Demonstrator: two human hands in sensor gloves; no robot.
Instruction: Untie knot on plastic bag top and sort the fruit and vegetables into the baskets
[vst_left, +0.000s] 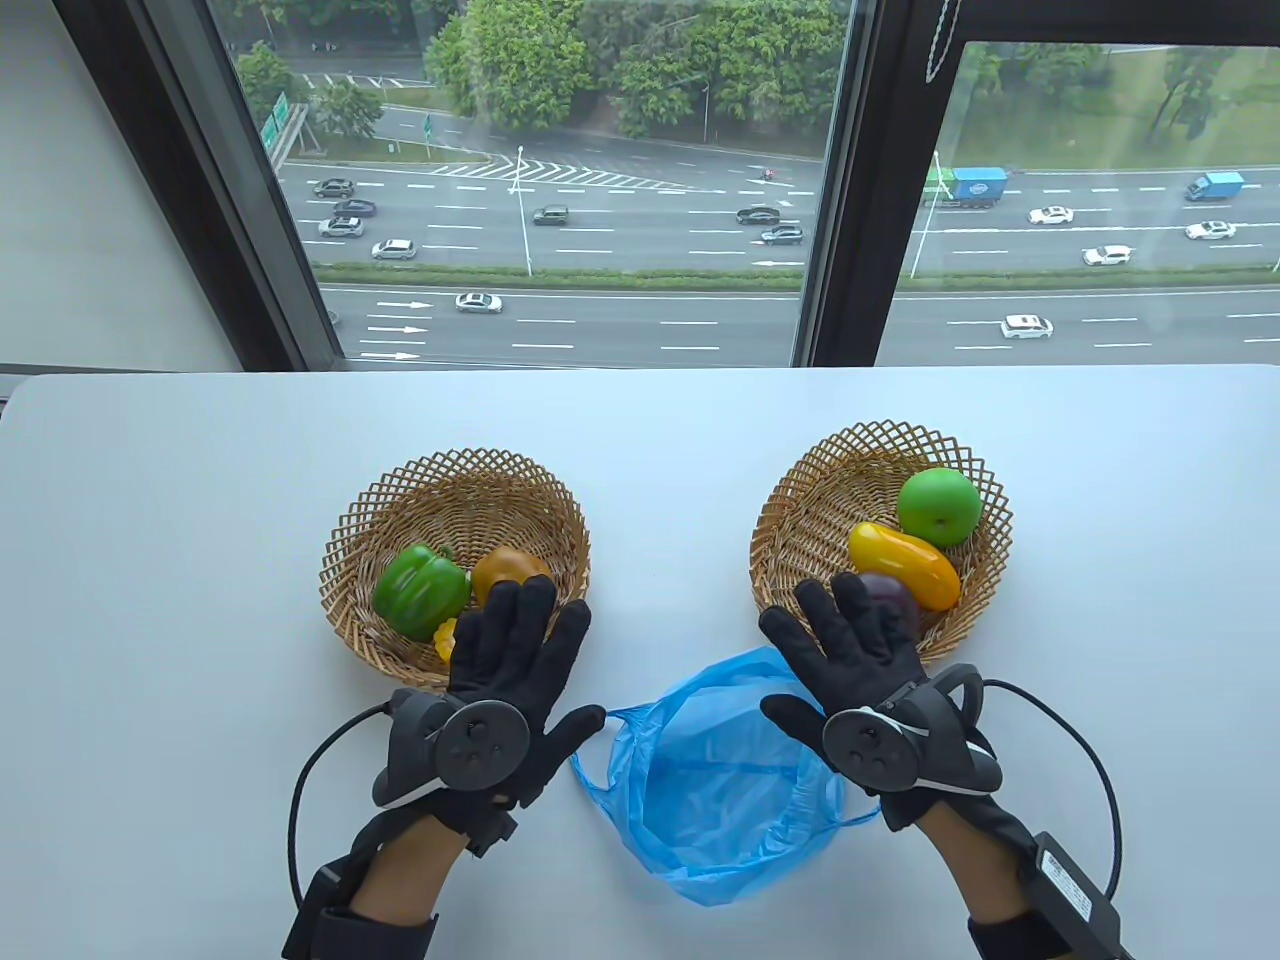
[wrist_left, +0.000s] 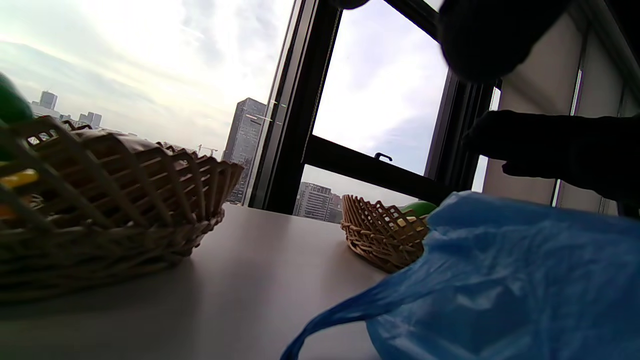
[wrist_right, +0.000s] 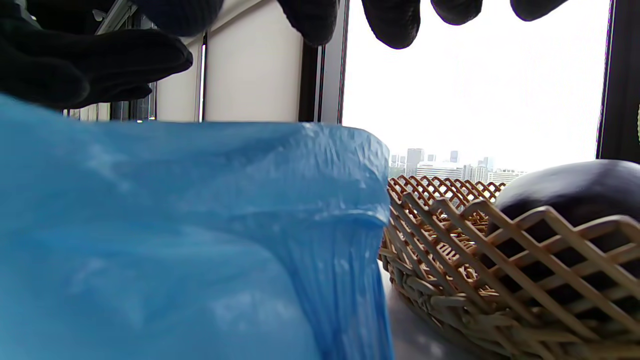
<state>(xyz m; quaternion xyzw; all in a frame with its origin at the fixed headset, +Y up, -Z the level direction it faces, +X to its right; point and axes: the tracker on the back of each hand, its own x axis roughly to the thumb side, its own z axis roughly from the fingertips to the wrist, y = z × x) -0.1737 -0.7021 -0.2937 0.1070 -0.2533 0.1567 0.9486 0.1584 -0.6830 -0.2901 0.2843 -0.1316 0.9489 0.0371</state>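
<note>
A blue plastic bag (vst_left: 715, 775) lies open and flat on the white table between my hands; no knot shows at its top. The left basket (vst_left: 455, 495) holds a green pepper (vst_left: 420, 590), an orange-brown vegetable (vst_left: 508, 568) and a yellow piece (vst_left: 445, 632). The right basket (vst_left: 870, 460) holds a green apple (vst_left: 938, 505), a yellow mango (vst_left: 905, 563) and a dark purple fruit (vst_left: 890, 592). My left hand (vst_left: 520, 650) hovers with spread fingers over the left basket's near rim. My right hand (vst_left: 850, 650) is spread over the right basket's near rim. Neither holds anything.
The white table (vst_left: 150, 560) stretches wide on both sides. A window with dark frames stands behind its far edge. Glove cables loop beside each wrist. In the left wrist view the bag (wrist_left: 500, 280) fills the lower right, with the left basket (wrist_left: 110, 210) close at left.
</note>
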